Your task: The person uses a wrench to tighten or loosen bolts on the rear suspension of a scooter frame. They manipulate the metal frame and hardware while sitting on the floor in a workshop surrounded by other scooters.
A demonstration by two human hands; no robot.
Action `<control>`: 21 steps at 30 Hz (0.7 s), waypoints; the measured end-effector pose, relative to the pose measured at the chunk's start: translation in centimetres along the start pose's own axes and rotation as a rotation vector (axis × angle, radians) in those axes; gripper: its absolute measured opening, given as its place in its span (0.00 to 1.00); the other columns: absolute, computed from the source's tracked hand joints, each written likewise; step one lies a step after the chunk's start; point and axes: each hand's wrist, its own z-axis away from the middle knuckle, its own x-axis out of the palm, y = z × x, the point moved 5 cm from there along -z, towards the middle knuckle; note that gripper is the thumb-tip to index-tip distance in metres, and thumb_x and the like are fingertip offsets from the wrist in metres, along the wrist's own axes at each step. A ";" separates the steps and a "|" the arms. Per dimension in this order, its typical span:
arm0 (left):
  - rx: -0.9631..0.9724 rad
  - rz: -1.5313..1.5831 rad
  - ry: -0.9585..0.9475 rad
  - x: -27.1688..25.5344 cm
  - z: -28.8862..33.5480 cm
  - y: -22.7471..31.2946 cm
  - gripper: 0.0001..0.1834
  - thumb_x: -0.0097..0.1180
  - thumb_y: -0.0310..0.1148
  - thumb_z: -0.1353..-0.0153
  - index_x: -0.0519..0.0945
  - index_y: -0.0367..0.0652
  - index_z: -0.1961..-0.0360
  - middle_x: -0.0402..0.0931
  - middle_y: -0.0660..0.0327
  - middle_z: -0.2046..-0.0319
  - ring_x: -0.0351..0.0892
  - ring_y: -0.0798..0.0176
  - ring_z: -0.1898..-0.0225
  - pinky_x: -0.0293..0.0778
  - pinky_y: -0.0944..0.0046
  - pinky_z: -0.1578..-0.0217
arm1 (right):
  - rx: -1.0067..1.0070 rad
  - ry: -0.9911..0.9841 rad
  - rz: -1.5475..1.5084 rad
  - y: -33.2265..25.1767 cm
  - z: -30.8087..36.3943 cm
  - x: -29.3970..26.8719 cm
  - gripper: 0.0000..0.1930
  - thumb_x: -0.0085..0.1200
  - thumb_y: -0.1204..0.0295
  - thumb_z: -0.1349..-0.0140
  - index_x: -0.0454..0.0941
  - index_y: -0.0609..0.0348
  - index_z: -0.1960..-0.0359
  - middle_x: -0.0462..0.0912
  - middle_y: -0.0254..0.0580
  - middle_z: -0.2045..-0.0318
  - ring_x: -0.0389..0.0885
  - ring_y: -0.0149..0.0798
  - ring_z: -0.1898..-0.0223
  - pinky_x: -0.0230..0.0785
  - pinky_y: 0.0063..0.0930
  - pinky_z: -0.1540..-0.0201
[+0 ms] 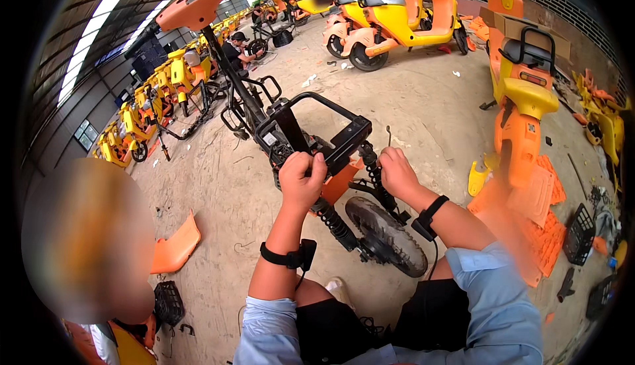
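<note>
Floor: bare concrete (430,117), strewn with scraps.
Scooter row: yellow scooters (178,77) stand packed along the left wall, running toward the far end.
Parked scooters: several orange-and-yellow ones (403,26) stand beyond the work, near the brick wall.
Stripped scooter frame (284,128): directly in front of the wearer, its rear end nearest and its orange-covered handlebar (195,4) at the upper left.
Right-hand scooter: an orange-and-yellow one (522,127) stands apart, tail toward the wall.
Co-worker: a person in dark clothing (237,52) crouches beyond the frame, to the left.
Loose panels: orange pieces (532,199) lie heaped on the floor at the right.
Rear wheel (390,236): below the hands, tilted in view, with a knobbly tyre.
Crate: a black one (580,234) beside the panels.
Left hand (303,178): fingers curled into a fist at the frame's rear, above the left shock absorber (334,223); what it grips is hidden.
Right hand (399,174): fingers curled in beside the right shock absorber (372,170); whether it holds anything cannot be told.
Thin rod (389,133): upright just above the right hand.
</note>
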 end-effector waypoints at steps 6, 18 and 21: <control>-0.322 0.259 -0.016 -0.9 0.8 -2.2 0.20 0.57 0.31 0.28 0.69 0.40 0.80 0.64 0.73 0.81 0.58 0.77 0.75 0.58 0.69 0.75 | 0.028 -0.137 0.120 1.2 1.9 -0.7 0.19 0.47 0.85 0.43 0.76 0.63 0.49 0.69 0.51 0.35 0.68 0.52 0.35 0.67 0.40 0.37; -0.623 0.491 -0.092 -0.2 -0.7 -2.5 0.22 0.55 0.40 0.26 0.70 0.47 0.79 0.64 0.74 0.81 0.56 0.79 0.79 0.52 0.72 0.78 | 0.296 -0.500 0.076 5.7 4.8 -1.4 0.25 0.44 0.86 0.39 0.72 0.62 0.39 0.74 0.59 0.38 0.77 0.58 0.41 0.74 0.45 0.43; -0.641 0.504 -0.072 -0.6 -0.9 -3.0 0.22 0.55 0.41 0.26 0.70 0.47 0.80 0.64 0.74 0.82 0.55 0.79 0.80 0.50 0.71 0.79 | 0.381 -0.610 0.192 6.4 5.4 -1.3 0.17 0.45 0.81 0.39 0.78 0.62 0.49 0.84 0.55 0.52 0.82 0.59 0.51 0.76 0.48 0.49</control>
